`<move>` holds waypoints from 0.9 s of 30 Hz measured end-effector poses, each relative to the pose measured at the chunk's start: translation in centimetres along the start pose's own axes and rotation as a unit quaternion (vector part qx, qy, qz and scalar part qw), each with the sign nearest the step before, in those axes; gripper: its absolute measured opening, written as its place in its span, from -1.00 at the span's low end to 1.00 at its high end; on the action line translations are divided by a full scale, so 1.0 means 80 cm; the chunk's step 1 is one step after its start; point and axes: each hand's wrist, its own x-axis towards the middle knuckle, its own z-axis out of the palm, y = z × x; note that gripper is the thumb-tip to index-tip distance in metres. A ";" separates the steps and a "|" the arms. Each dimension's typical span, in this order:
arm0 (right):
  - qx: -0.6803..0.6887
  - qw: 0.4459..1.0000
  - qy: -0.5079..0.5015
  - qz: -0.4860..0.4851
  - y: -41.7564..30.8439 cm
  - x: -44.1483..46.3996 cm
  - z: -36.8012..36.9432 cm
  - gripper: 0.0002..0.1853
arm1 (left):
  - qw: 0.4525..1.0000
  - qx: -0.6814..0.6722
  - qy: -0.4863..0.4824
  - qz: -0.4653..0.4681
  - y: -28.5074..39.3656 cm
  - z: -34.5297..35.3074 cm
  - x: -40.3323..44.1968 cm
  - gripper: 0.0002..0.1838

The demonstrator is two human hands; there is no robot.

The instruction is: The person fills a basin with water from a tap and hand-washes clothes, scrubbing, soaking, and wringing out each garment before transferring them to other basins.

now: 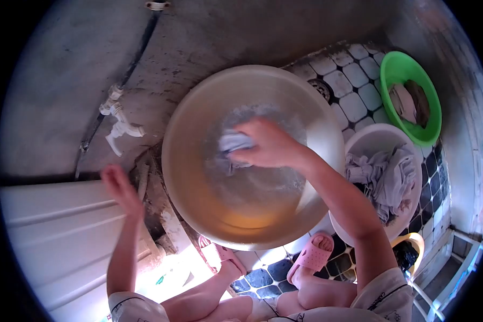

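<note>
My right hand (267,144) is closed on a bunched, pale grey-white cloth (234,141) above the middle of a large metal basin (190,198). Motion blurs both hand and cloth, so the garment's kind cannot be made out. Below them the basin holds shallow, slightly foamy water (241,196). My left hand (122,189) is raised outside the basin on the left, just under a white plastic tap (124,129) and apart from it. Nothing shows in that hand, and its slightly blurred fingers look stretched out.
A pale tub (381,134) of grey clothes (386,180) stands right of the basin. Behind it a green basin (433,102) holds more cloth. A floor drain (321,90) lies near the wall. A white ribbed panel (59,225) is at left; a yellow-rimmed container (419,248) stands lower right.
</note>
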 end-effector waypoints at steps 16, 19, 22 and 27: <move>-0.366 0.908 -0.048 0.199 0.176 -0.016 0.012 -0.31 | 0.898 0.028 -0.378 -0.225 -0.092 0.196 -0.131 -0.29; -0.373 0.897 -0.148 0.186 0.185 -0.038 0.070 -0.30 | 0.851 0.379 -0.359 0.056 -0.020 0.236 -0.182 -0.19; -0.572 0.797 -0.194 -0.019 0.205 -0.033 0.087 -0.34 | 0.783 0.416 -0.456 0.071 0.007 0.252 -0.203 -0.20; -0.321 0.906 0.053 0.271 0.249 -0.027 0.109 -0.38 | 0.811 0.032 -0.468 -0.349 -0.026 0.256 -0.162 -0.39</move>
